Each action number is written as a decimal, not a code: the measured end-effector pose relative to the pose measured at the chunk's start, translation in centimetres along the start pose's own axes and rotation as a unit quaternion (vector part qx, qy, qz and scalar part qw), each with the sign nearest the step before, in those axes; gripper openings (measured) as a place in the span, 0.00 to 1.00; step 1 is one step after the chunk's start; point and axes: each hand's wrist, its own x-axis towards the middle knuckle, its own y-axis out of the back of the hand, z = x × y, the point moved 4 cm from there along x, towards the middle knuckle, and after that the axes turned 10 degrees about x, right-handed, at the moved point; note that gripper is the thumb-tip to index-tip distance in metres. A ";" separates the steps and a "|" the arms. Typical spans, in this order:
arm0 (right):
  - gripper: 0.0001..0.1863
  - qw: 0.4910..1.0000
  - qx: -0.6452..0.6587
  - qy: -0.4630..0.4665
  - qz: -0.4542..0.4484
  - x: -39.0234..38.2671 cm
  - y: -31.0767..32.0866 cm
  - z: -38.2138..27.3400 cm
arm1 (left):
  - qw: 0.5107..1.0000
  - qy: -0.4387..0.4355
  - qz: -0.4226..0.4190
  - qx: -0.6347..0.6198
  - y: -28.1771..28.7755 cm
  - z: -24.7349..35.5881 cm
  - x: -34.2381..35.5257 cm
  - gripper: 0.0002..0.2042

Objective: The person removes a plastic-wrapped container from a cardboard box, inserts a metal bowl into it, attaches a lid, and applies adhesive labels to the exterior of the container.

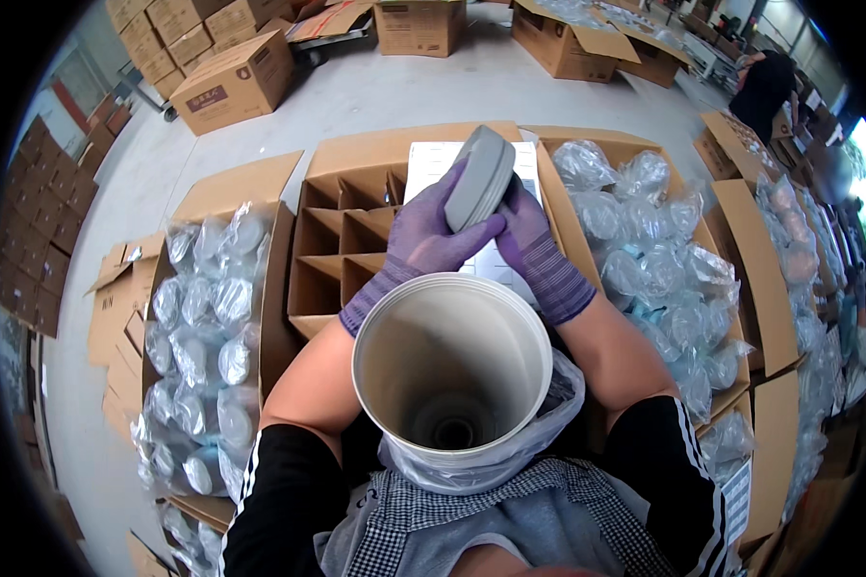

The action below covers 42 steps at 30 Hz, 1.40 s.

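Both hands wear purple knit gloves. My left hand (423,236) and my right hand (534,240) together grip a grey round lid (479,178), held on edge above a cardboard box with a divider grid (342,245). Close under my chest a tall white open cup (452,370) stands upright, partly out of its clear plastic bag (539,423), wedged between my forearms. Its inside is bare.
An open carton of bagged lids (197,346) lies at the left, another full of bagged parts (645,260) at the right. Closed cartons (231,82) are stacked at the back left on the grey floor. A person in black (765,87) stands far right.
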 end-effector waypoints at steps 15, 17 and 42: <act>0.30 0.933 0.343 -0.056 -0.095 3.0 0.2 -0.2 | 0.827 -0.453 -0.011 0.334 4.7 0.2 3.0 0.39; 0.30 0.961 0.227 -0.085 -0.136 4.2 2.7 3.6 | 0.810 -0.375 0.005 0.451 7.9 -2.7 3.1 0.36; 0.47 0.829 -0.471 -0.280 -0.113 -1.3 1.0 17.3 | 0.817 0.193 -0.047 0.542 5.8 -23.7 4.1 0.14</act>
